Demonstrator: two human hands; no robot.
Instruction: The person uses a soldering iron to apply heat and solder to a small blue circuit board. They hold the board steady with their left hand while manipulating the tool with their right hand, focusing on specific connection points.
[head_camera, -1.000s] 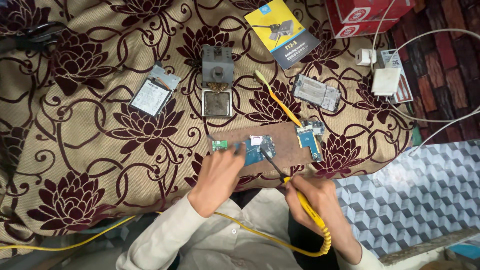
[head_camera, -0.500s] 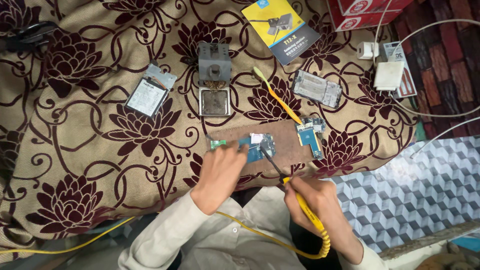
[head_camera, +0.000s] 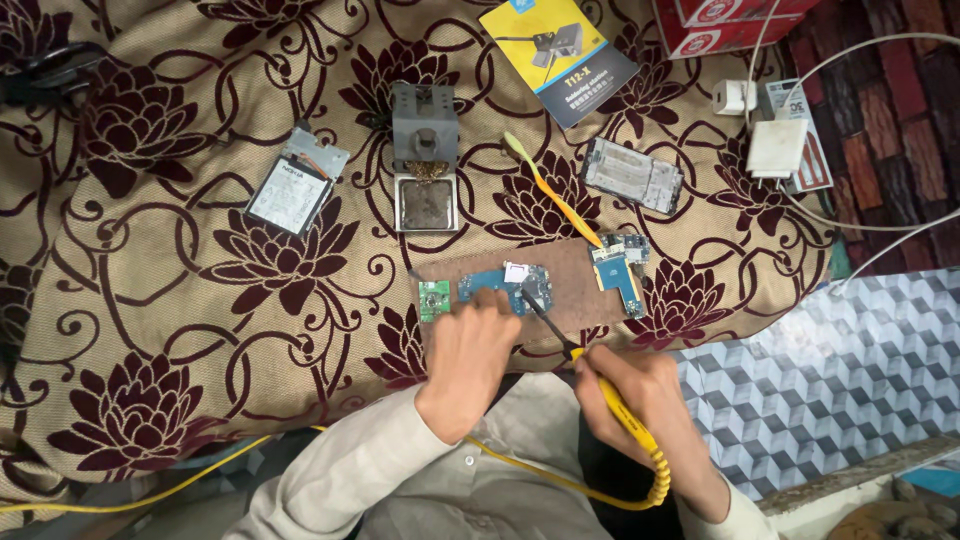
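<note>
on brown mat: right hand (head_camera: 640, 400) clamps yellow soldering iron (head_camera: 600, 395), tip up-left onto blue circuit board (head_camera: 500, 287); left hand (head_camera: 472, 350) presses board.

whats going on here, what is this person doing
A person sits at a brown-and-maroon floral cloth, soldering. The right hand holds a yellow-handled soldering iron, its dark tip touching a blue circuit board on a brown wooden slab. The left hand presses down at the board's near edge. A small green circuit board, a grey iron stand and a yellow toothbrush lie close by.
</note>
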